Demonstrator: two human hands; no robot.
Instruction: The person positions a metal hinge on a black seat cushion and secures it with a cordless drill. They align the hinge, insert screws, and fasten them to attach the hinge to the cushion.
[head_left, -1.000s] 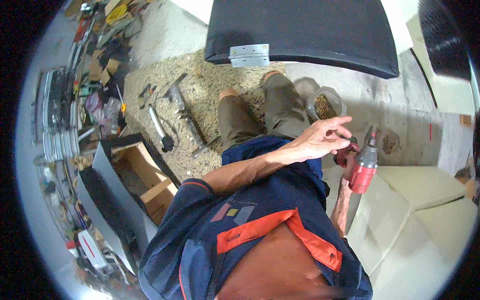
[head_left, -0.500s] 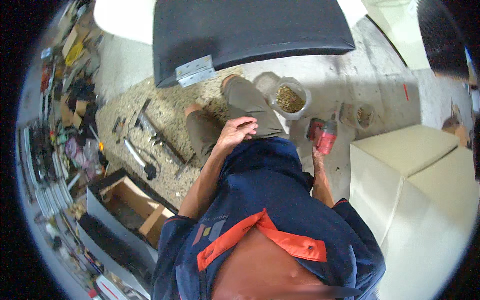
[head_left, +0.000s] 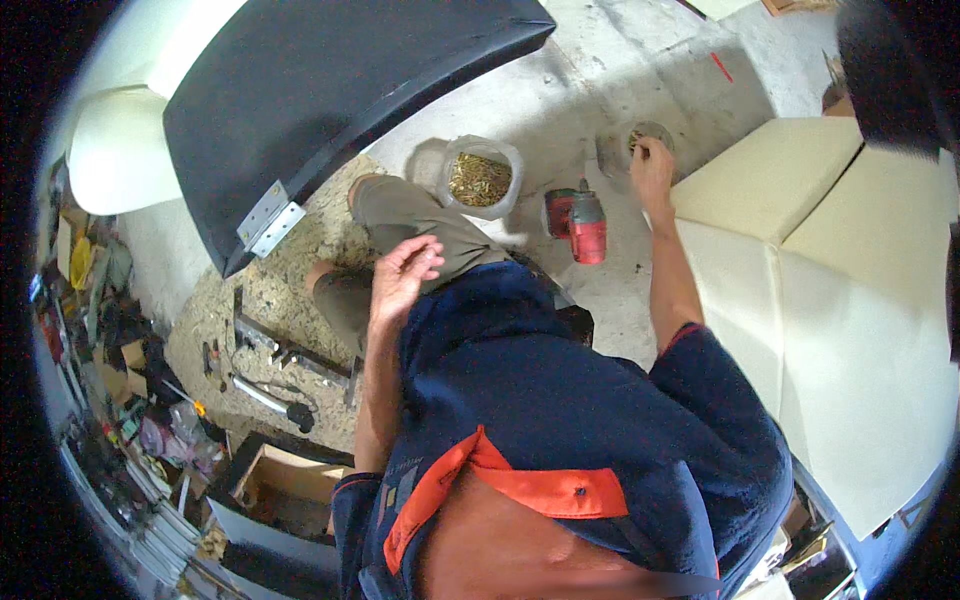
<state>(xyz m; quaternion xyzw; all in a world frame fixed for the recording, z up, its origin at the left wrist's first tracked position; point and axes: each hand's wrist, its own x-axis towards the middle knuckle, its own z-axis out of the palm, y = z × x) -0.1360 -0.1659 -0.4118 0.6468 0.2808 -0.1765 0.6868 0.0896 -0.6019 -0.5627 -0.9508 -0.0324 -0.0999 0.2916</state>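
Observation:
My right hand [head_left: 653, 178] reaches down to a small round tub [head_left: 657, 131] of small metal pieces at the right. Its fingertips are together at the tub, and what they hold, if anything, is hidden. Over my lap hangs my left hand [head_left: 403, 280], its fingers loosely bent and apart, with nothing I can make out in it. A red and black cordless drill [head_left: 588, 228] stands on the floor between my hands. Beyond it is a larger clear tub [head_left: 484, 178] full of brass-coloured screws. A metal hinge [head_left: 270, 218] sits at the corner of a black padded panel [head_left: 350, 85].
Cream padded blocks [head_left: 770, 190] stand close by my right arm. On the speckled floor at left lie a metal bar [head_left: 290, 350] and a hammer-like tool [head_left: 270, 400]. An open wooden-lined box [head_left: 290, 475] and heaped clutter [head_left: 130, 370] fill the left side.
My right hand has let go of the drill, which now stands on the floor, and has moved out to the small tub. The view has turned to the right; my left hand stays over my lap.

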